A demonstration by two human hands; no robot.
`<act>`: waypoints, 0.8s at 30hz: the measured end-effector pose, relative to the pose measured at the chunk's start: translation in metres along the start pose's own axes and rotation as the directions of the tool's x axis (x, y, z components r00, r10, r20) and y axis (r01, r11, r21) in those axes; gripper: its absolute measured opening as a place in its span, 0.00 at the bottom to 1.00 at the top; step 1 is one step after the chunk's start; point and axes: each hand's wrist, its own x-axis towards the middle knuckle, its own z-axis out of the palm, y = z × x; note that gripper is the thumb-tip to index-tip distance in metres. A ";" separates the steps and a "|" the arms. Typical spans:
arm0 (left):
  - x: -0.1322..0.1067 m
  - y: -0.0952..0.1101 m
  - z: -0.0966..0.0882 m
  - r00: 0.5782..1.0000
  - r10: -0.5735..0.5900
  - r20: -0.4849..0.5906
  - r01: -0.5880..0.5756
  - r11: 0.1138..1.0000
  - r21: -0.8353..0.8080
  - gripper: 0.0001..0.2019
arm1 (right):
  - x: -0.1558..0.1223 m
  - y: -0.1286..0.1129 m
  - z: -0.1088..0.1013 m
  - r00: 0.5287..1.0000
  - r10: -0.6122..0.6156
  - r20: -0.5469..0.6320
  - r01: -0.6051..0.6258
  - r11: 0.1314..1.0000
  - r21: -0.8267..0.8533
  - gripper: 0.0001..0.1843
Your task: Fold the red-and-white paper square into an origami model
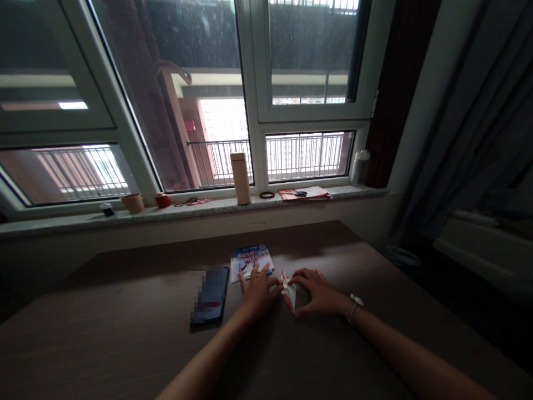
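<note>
A small folded piece of red and white paper [289, 293] lies on the dark wooden table [125, 344] between my two hands. My left hand [257, 293] rests flat beside it, fingers spread, with its thumb side touching the paper's left edge. My right hand [320, 291] presses on the paper's right side with curled fingertips; a white band circles that wrist. A blue printed paper packet [251, 259] lies just beyond my left fingers. A dark phone [210, 295] lies flat to the left of my left hand.
A stone windowsill [200, 208] runs behind the table, carrying a tall beige flask [241, 178], a paper cup [133, 203], a red pot [162, 200], scissors and red papers [303, 193]. A grey curtain [478, 128] hangs at right.
</note>
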 end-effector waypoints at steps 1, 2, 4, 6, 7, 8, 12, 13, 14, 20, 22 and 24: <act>0.000 0.000 0.002 0.999 0.012 -0.034 -0.012 1.000 0.004 0.14 | 0.001 0.001 0.001 1.000 -0.004 -0.010 0.004 1.000 0.015 0.36; 0.000 0.001 0.004 0.998 0.015 -0.062 -0.015 1.000 0.002 0.12 | 0.002 0.001 0.002 1.000 -0.009 -0.025 0.010 0.999 0.030 0.30; 0.000 0.001 0.006 0.996 0.019 -0.090 -0.020 1.000 -0.011 0.11 | 0.005 0.002 0.006 0.993 0.019 -0.114 -0.013 0.998 0.056 0.16; 0.000 0.002 0.007 0.995 0.011 -0.098 -0.014 1.000 -0.027 0.10 | 0.007 0.003 0.010 0.984 0.039 -0.175 -0.027 0.997 0.069 0.14; 0.000 0.003 0.007 0.995 0.005 -0.098 -0.008 0.999 -0.034 0.10 | 0.009 0.004 0.011 0.980 0.047 -0.195 -0.033 0.997 0.071 0.14; 0.000 0.003 0.006 0.995 -0.005 -0.097 0.001 0.999 -0.039 0.10 | 0.010 0.004 0.013 0.977 0.049 -0.207 -0.036 0.997 0.069 0.14; -0.001 0.007 0.005 0.996 -0.042 -0.080 0.038 0.998 -0.057 0.10 | 0.012 0.007 0.016 0.976 0.037 -0.217 -0.032 0.999 0.026 0.14; -0.001 0.007 0.005 0.996 -0.049 -0.080 0.044 0.997 -0.060 0.10 | 0.012 0.008 0.016 0.976 0.034 -0.217 -0.031 0.999 0.016 0.14; -0.002 0.008 0.005 0.995 -0.053 -0.082 0.048 0.997 -0.062 0.10 | 0.012 0.009 0.016 0.975 0.031 -0.219 -0.029 1.000 0.010 0.14; -0.002 0.007 0.013 0.996 -0.055 -0.071 0.052 0.997 -0.054 0.16 | 0.014 0.013 0.019 0.971 0.009 -0.240 -0.006 1.000 0.011 0.12; -0.001 0.005 0.015 0.996 -0.063 -0.057 0.060 0.997 -0.050 0.17 | 0.014 0.013 0.019 0.966 0.001 -0.259 0.006 1.000 0.027 0.10; -0.001 0.005 0.015 0.997 -0.071 -0.041 0.069 0.997 -0.044 0.17 | 0.013 0.011 0.017 0.959 -0.009 -0.283 0.020 0.999 0.037 0.10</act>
